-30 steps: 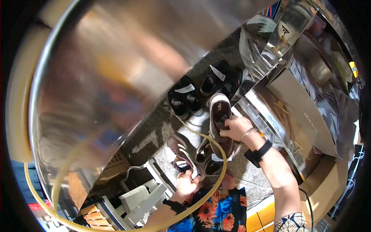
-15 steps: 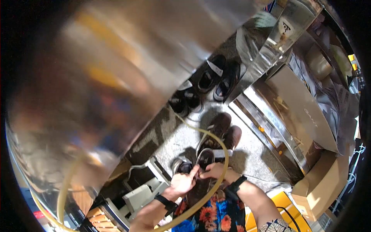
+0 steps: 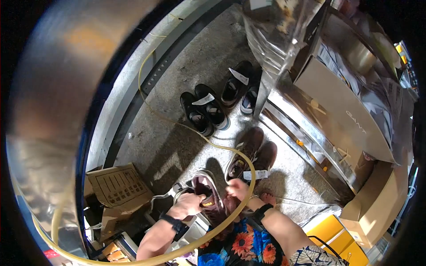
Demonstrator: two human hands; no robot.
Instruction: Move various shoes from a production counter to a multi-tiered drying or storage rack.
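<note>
A rough grey floor (image 3: 213, 48), crossed by sunlight and shadow, carries rows of footwear. Toward the far side, two pairs of black shoes stand side by side, the left pair (image 3: 217, 116) and the right pair (image 3: 230, 91) each bearing a white tag, the latter partly covered by clear plastic. Nearer, a brown pair (image 3: 249, 142) rests in bright light, also tagged in white. A thin yellow hose (image 3: 177, 122) trails across from the far left, while bare toes (image 3: 267, 198) touch the ground in the foreground.
</note>
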